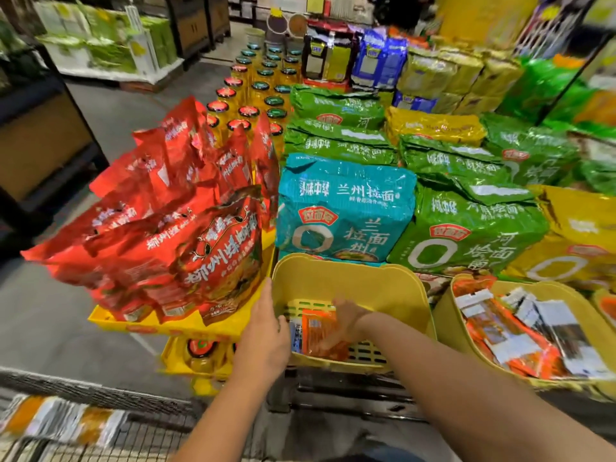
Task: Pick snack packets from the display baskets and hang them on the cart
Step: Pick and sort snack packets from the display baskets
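Observation:
A yellow display basket point(350, 281) stands in front of me, nearly bare, with a few orange snack packets point(320, 335) on its slatted floor. My right hand point(346, 320) reaches down inside it and grips those orange packets. My left hand point(263, 335) rests open against the basket's left rim. A second yellow basket point(448, 315) to the right is full of orange and white snack packets point(520, 331). The wire cart point(100, 438) shows at the bottom left, with a row of orange and white packets point(63, 418) hanging along its edge.
Red noodle bags point(186, 235) pile on a yellow tray at the left. Teal point(343, 208), green and yellow noodle bags stack behind the baskets. Rows of jars point(253, 95) stand further back. Grey floor lies to the left.

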`<state>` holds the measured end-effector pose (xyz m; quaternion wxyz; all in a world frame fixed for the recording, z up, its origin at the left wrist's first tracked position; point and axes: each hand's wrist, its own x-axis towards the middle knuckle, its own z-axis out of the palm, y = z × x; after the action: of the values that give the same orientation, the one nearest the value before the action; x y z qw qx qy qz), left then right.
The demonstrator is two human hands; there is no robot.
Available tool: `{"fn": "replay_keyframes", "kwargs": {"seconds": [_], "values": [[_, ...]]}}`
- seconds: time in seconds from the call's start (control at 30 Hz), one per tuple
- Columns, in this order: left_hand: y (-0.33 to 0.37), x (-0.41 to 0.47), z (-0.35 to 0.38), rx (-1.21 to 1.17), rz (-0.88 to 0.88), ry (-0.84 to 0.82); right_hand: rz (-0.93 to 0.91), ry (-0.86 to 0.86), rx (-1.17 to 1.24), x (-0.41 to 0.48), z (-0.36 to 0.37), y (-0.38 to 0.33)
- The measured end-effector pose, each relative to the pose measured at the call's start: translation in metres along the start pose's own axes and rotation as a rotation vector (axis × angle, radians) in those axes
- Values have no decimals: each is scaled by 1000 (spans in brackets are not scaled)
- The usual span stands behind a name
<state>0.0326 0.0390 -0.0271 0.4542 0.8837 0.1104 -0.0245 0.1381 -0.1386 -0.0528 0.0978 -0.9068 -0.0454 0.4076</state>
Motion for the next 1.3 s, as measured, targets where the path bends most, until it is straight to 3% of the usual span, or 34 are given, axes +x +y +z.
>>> {"fn": "replay_keyframes", "kwargs": {"seconds": [0.37, 0.53, 0.6, 0.8, 0.93, 1.1, 1.2, 1.3], "values": [[6, 2, -2, 18, -21, 42, -164, -86, 63, -10, -30, 16], [0, 3, 2, 20, -13, 49, 58, 24, -495, -19, -48, 25], [-1, 5, 3, 19, -21, 48, 46, 109, -562, -21, -51, 21], [2, 5, 3, 31, -28, 49, -98, -45, -225, -4, -21, -7], [3, 3, 1, 44, -32, 56, -138, 30, -361, 3, -5, -6], [3, 2, 0, 42, -24, 46, -200, -27, -381, 0, -8, -6], [1, 3, -2, 5, 7, 24, -228, 9, -211, -16, -24, -5], [-7, 0, -6, 71, 64, 106, -340, 160, 188, -41, -46, 3]]}}
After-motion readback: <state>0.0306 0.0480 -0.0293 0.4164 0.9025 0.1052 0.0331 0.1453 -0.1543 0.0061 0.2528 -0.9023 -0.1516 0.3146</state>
